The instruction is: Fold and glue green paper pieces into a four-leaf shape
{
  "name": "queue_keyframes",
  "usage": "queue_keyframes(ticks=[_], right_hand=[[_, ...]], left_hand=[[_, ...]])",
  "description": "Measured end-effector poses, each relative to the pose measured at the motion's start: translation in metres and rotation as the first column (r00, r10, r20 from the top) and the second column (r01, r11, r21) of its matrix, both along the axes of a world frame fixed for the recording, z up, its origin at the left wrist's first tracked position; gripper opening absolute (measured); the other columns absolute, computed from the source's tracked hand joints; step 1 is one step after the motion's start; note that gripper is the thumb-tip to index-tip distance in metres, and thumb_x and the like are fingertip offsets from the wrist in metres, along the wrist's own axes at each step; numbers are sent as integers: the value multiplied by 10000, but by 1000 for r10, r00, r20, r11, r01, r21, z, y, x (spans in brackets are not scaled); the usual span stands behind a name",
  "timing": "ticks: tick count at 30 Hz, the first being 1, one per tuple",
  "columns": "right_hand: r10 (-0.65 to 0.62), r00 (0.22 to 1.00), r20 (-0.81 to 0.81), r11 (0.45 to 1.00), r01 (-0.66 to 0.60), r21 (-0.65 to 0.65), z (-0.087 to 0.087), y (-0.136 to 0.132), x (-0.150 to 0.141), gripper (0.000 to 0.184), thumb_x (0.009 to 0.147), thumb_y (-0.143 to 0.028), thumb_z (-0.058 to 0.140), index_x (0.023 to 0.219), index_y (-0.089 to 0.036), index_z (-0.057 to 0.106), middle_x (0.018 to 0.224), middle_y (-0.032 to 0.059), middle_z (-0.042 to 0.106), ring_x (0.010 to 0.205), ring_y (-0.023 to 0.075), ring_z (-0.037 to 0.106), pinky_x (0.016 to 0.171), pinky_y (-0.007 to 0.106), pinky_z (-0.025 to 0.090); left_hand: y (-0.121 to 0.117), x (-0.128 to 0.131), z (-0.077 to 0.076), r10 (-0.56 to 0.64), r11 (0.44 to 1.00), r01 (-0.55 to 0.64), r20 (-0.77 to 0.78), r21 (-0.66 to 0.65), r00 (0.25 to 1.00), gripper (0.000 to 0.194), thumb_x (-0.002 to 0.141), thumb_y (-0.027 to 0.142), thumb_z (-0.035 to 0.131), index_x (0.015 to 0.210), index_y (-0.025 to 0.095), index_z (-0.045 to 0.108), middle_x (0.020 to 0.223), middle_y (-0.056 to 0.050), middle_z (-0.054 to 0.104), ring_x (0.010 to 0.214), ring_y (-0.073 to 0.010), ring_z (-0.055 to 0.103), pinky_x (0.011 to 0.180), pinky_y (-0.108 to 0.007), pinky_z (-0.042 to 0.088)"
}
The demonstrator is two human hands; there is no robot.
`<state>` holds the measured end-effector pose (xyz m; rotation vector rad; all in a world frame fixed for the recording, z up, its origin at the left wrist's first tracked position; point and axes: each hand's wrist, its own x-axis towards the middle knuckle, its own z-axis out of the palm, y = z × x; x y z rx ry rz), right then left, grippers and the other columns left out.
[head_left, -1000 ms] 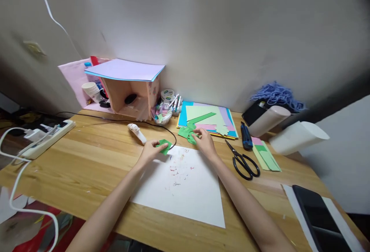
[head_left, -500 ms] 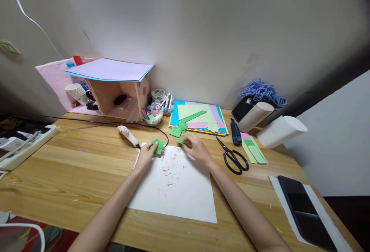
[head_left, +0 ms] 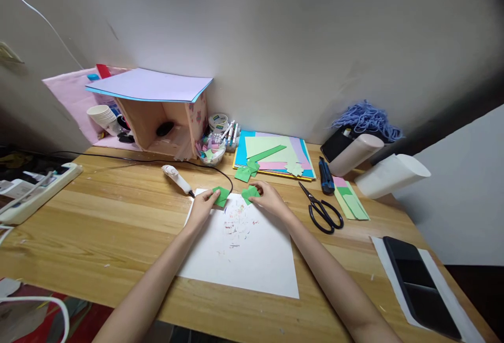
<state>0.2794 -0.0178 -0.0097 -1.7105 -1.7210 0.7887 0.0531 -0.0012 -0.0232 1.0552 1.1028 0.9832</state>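
My left hand [head_left: 203,207] is closed on a small folded green paper square [head_left: 221,197], thumb on top. Across from it, my right hand [head_left: 268,199] pinches a second green paper piece [head_left: 249,194] by its right edge; its outline looks notched. Both pieces hang over the far end of a white sheet [head_left: 252,264] that bears coloured marks. Just beyond my right hand, more green paper pieces [head_left: 243,172] lie in a small heap against the stack of coloured paper [head_left: 240,148]. Left of my left hand lies a white corded tool [head_left: 176,179], perhaps a glue gun.
Black-handled scissors [head_left: 323,211] and a blue utility knife [head_left: 326,176] lie at right, beside paper strips [head_left: 354,204]. A phone-like black slab [head_left: 419,285] is near the right edge. A cardboard box [head_left: 199,122], a bowl of scraps [head_left: 212,154] and a power strip [head_left: 59,190] stand left.
My right hand has picked up a green piece from the heap and drawn it nearer, over the white sheet's far edge. My left hand keeps its green square. The camera view has shifted.
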Motion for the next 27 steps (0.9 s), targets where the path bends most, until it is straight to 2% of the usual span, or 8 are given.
queue_keyframes(ticks=[2,4,7,9,11,16,21,27], right_hand=[[5,995,-97,999,-8,-34,6,-1,-2,296,632,-242,636,917,-162,621,812,33,608,699,159,521,650,279,407],[13,960,-280,997,-34,-71,14,-3,-5,229,661,-286,613,842,-147,622,762,30,616,670,156,534,625,274,411],[-23,805,-592,991,-59,-119,23,-6,-14,306,655,-355,634,870,-140,602,802,42,629,686,158,567,631,275,440],[-62,718,-693,988,-52,-143,23,-8,-21,353,614,-379,675,863,-144,590,806,43,632,692,160,578,639,280,457],[-91,695,-713,987,-33,-158,20,-10,-28,361,582,-389,702,822,-148,582,789,41,631,694,165,584,646,286,467],[-110,736,-668,989,17,-144,11,-14,-38,337,577,-390,706,774,-154,567,803,44,629,722,177,598,701,304,469],[-109,767,-632,985,-2,-172,16,-19,-42,336,582,-404,695,743,-143,556,736,23,605,663,152,575,653,274,445],[-121,764,-634,976,-24,-215,20,-22,-44,335,584,-408,695,732,-140,558,680,1,574,614,133,542,583,243,405]], left_hand=[[-1,1,1,-6,1000,6,5,-4,1000,372,631,475,651,637,107,598,589,9,539,592,-137,547,604,-315,538],[-3,2,3,-21,1000,21,8,-15,1000,375,635,478,648,647,105,608,603,3,552,599,-143,552,609,-323,538],[-8,5,8,-47,998,47,2,-37,999,383,641,475,645,682,95,630,642,-16,581,616,-151,563,604,-315,533],[-12,8,12,-70,996,70,0,-51,998,386,645,472,645,710,91,638,663,-24,591,624,-154,568,594,-305,529],[-15,10,15,-111,992,112,17,-65,994,394,652,474,639,739,89,640,678,-29,597,622,-159,575,589,-312,530],[-20,12,21,-173,982,175,34,-78,984,401,663,486,626,718,89,629,652,-26,591,589,-158,573,591,-332,528],[-22,14,23,-186,982,185,-10,-44,982,388,676,483,614,692,96,634,631,-24,605,597,-156,575,584,-285,497],[-23,13,19,-196,981,196,-55,4,979,382,714,464,584,734,91,664,674,-42,646,638,-165,591,610,-264,479]])
